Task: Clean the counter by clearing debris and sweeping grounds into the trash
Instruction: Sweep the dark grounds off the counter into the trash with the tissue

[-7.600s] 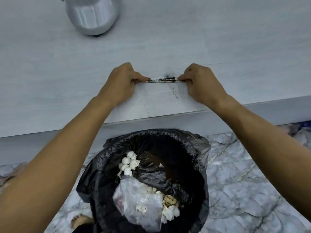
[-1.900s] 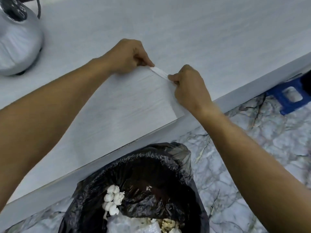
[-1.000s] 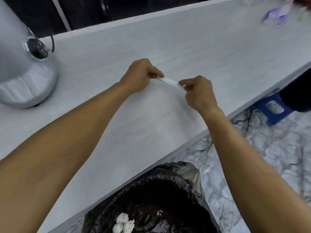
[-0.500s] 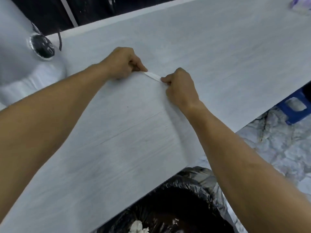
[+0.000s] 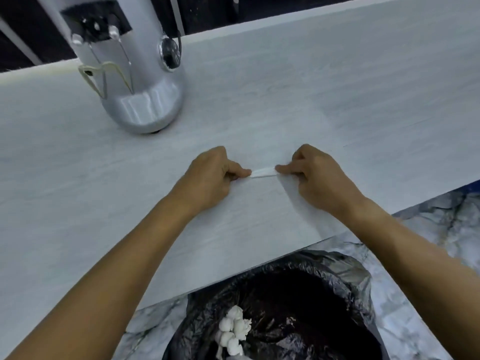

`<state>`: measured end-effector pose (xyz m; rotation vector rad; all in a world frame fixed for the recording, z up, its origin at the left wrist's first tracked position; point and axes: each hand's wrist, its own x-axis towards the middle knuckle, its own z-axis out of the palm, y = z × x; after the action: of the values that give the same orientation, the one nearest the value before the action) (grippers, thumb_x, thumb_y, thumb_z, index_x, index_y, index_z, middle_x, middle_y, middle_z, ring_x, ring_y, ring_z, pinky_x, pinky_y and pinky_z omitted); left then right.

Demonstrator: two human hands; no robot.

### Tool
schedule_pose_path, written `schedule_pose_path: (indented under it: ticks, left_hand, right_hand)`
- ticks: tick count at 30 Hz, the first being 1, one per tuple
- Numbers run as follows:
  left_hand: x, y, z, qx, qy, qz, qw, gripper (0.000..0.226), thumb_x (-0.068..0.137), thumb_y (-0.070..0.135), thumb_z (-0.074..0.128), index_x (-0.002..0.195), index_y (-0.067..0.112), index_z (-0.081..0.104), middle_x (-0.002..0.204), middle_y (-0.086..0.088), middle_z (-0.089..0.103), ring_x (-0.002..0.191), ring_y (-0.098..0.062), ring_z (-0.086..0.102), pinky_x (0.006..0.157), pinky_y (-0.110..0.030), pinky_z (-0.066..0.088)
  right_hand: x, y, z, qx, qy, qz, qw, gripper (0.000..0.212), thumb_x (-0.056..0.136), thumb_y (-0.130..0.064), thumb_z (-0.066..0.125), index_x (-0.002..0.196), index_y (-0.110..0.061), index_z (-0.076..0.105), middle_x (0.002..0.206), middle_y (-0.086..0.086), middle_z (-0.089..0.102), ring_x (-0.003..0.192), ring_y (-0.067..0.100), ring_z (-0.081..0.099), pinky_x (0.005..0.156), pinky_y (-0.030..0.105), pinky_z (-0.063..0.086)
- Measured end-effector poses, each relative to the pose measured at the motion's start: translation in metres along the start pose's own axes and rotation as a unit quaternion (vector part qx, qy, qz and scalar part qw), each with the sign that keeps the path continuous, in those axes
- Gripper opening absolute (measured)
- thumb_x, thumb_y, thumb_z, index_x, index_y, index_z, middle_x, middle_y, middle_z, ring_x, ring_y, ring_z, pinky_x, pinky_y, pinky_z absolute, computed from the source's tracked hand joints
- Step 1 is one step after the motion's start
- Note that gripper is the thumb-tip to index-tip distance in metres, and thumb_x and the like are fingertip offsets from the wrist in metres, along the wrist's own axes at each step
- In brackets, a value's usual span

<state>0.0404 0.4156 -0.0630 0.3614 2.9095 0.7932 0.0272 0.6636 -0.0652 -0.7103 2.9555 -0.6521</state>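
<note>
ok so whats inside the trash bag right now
In the black trash bag: a clump of white lumps and dark, crumpled contents. The bottom edge of the picture cuts off the rest.

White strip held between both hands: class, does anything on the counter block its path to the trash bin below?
Nothing visible does. The white strip faces bare counter up to the trash bin; the silver appliance stands behind.

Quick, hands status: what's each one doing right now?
Left hand: fingers curled, pinching the left end of the white strip.
Right hand: fingers curled, pinching the strip's right end.
</note>
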Motion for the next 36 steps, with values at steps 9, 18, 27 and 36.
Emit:
schedule_pose_path:
  ticks: [9, 18, 27, 36]
  left_hand:
    - [-0.192, 0.108, 0.076, -0.127, -0.113, -0.011, 0.985, 0.02, 0.087, 0.037, 0.07, 0.077, 0.031, 0.053, 0.072, 0.016, 0.043, 0.07, -0.01, 0.046, 0.069, -0.023, 0.04]
    - [0.051, 0.125, 0.037, -0.027, 0.065, 0.134, 0.989, 0.041, 0.09, -0.004, 0.064, 0.115, 0.027, 0.074, 0.088, 0.006, 0.054, 0.077, 0.001, 0.053, 0.074, -0.019, 0.05]
    - [0.216, 0.206, 0.108, -0.003, 0.02, 0.201, 0.979, 0.039, 0.087, -0.006, 0.061, 0.105, 0.025, 0.077, 0.094, 0.002, 0.06, 0.087, -0.01, 0.056, 0.079, -0.02, 0.049]
    - [0.218, 0.205, 0.101, 0.029, -0.058, 0.216, 0.974, 0.032, 0.089, -0.001, 0.066, 0.106, 0.023, 0.077, 0.098, 0.006, 0.064, 0.094, -0.014, 0.061, 0.081, -0.011, 0.044]
  right_hand:
    - [-0.193, 0.0, -0.006, 0.061, -0.135, -0.042, 0.988, 0.034, 0.085, -0.005, 0.063, 0.107, -0.027, 0.075, 0.088, -0.012, 0.042, 0.077, 0.006, 0.045, 0.06, 0.023, 0.034]
    - [-0.089, 0.089, -0.073, 0.069, 0.076, 0.107, 0.989, 0.035, 0.096, 0.0, 0.055, 0.119, -0.02, 0.072, 0.093, 0.004, 0.059, 0.079, 0.017, 0.055, 0.063, 0.007, 0.034]
    - [-0.081, 0.188, -0.097, 0.109, 0.174, 0.303, 0.931, 0.045, 0.089, 0.008, 0.05, 0.123, -0.015, 0.069, 0.111, 0.007, 0.069, 0.073, 0.009, 0.058, 0.068, 0.014, 0.046]
    - [-0.081, 0.179, -0.078, 0.038, 0.155, 0.301, 0.94, 0.041, 0.091, 0.002, 0.052, 0.127, -0.012, 0.066, 0.115, 0.013, 0.057, 0.095, 0.028, 0.059, 0.074, 0.026, 0.042]
